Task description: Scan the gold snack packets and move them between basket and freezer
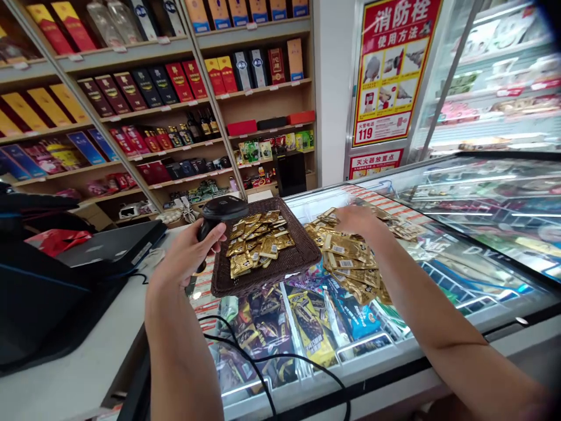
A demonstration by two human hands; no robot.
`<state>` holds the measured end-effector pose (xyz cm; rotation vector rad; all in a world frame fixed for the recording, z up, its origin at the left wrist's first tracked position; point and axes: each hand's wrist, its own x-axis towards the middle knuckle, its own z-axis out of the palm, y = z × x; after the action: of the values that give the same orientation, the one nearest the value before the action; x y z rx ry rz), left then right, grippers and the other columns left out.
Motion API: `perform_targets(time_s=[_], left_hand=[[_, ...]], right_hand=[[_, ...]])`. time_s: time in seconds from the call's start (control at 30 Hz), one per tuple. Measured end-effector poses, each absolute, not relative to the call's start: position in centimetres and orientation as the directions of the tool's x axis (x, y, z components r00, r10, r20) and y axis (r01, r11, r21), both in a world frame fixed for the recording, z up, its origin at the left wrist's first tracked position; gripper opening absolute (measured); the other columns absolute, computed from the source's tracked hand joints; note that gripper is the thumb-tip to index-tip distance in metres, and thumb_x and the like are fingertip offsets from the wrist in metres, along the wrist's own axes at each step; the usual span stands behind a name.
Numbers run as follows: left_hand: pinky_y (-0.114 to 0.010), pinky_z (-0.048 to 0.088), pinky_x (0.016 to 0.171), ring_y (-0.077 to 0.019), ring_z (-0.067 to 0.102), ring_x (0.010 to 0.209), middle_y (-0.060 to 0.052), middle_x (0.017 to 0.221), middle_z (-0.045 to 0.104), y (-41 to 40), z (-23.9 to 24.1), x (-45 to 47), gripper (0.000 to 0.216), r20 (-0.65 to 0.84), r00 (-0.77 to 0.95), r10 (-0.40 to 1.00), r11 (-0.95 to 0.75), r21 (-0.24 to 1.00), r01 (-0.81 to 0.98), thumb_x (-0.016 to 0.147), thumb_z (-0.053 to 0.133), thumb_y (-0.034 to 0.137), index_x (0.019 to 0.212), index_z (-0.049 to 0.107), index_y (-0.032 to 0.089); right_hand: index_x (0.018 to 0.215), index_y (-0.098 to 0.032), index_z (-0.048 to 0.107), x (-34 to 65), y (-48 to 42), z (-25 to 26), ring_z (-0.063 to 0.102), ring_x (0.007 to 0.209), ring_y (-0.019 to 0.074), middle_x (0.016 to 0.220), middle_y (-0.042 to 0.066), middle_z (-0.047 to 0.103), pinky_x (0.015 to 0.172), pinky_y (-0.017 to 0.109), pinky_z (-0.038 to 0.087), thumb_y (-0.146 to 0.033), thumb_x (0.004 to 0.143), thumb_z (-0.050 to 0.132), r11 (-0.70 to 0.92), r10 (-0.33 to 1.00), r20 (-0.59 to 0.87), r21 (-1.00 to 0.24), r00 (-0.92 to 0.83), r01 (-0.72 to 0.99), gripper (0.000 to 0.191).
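Observation:
My left hand (188, 248) is wrapped round the handle of a black handheld barcode scanner (225, 206), held beside the left edge of a dark brown woven basket (302, 242). Small gold foil packets (258, 237) are heaped in the basket. To the basket's right, more gold packets (348, 257) with barcode labels lie spread on the freezer's glass top. My right hand (355, 221) reaches down at the far side of this loose pile. Its fingertips are blurred and partly lost among the packets, so whether it grips one does not show.
Ice-cream packs show through the glass-topped freezer (385, 356). A black cable (280, 355) loops over its near edge. At left, a white counter (94, 356) bears black equipment (39, 280). Shelves (149, 108) of boxed goods stand behind, beside a red fire-hydrant poster (390, 76).

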<state>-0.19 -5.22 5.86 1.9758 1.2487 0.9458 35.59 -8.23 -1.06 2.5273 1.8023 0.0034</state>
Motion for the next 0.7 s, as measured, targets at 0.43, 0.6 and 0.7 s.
perform_targets(time_s=[0.43, 0.6, 0.7], left_hand=[[-0.02, 0.037, 0.05, -0.0102, 0.051, 0.059, -0.001, 0.077, 0.061, -6.8, 6.4, -1.1, 0.042, 0.299, 0.325, 0.897, -0.41, 0.836, 0.364, 0.079, 0.063, 0.059, 0.086, 0.058, 0.018], [-0.02, 0.037, 0.049, -0.0093, 0.049, 0.057, -0.001, 0.076, 0.06, -7.1, 6.4, -0.5, 0.041, 0.261, 0.401, 0.878, -0.407, 0.848, 0.339, 0.08, 0.063, 0.056, 0.092, 0.059, 0.018], [-0.02, 0.037, 0.05, -0.0099, 0.049, 0.057, 0.0, 0.071, 0.058, -6.9, 6.3, -0.3, 0.042, 0.256, 0.427, 0.868, -0.422, 0.832, 0.361, 0.08, 0.062, 0.058, 0.091, 0.059, 0.018]], right_hand=[[0.13, -0.022, 0.055, 20.3, 1.5, -6.2, 0.057, 0.114, 0.0242, 0.123, 0.013, 0.061, 0.079, 0.032, 0.049, -0.018, 0.099, 0.04, 0.558, 0.796, 0.044, 0.337, -0.604, 0.759, 0.035], [0.111, -0.019, 0.064, 21.5, 1.6, -6.4, 0.057, 0.105, 0.0217, 0.101, 0.009, 0.068, 0.084, 0.032, 0.044, -0.017, 0.098, 0.044, 0.667, 0.636, 0.066, 0.455, -0.769, 0.59, 0.024], [0.125, -0.021, 0.058, 22.5, 1.5, -6.7, 0.057, 0.103, 0.0213, 0.105, 0.009, 0.067, 0.082, 0.032, 0.044, -0.017, 0.097, 0.046, 0.675, 0.616, 0.05, 0.48, -0.786, 0.56, 0.031]])
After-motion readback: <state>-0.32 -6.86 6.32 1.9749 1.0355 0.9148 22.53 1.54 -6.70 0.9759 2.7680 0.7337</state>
